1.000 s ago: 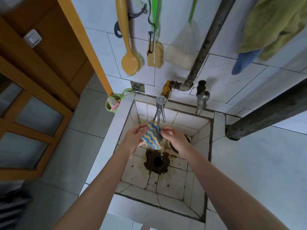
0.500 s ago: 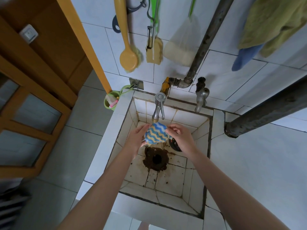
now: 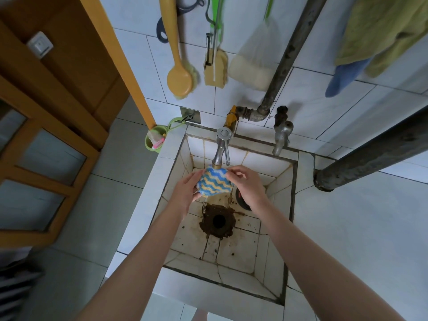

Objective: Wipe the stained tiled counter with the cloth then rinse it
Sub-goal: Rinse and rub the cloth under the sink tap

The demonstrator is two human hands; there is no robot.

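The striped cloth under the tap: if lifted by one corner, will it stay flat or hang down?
Probably it droops: the cloth looks soft and knitted, with the left hand and right hand holding both sides. Likely heavy for its size, since water runs off it below the tap.

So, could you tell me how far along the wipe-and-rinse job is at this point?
Wiping looks finished, judging by the cloth being over the sink, though the wiped counter itself is not shown. In hand: the left hand and right hand hold the cloth spread right under the tap, with thin trickles falling toward the drain. Left: finish the rinse, and probably wring it out.
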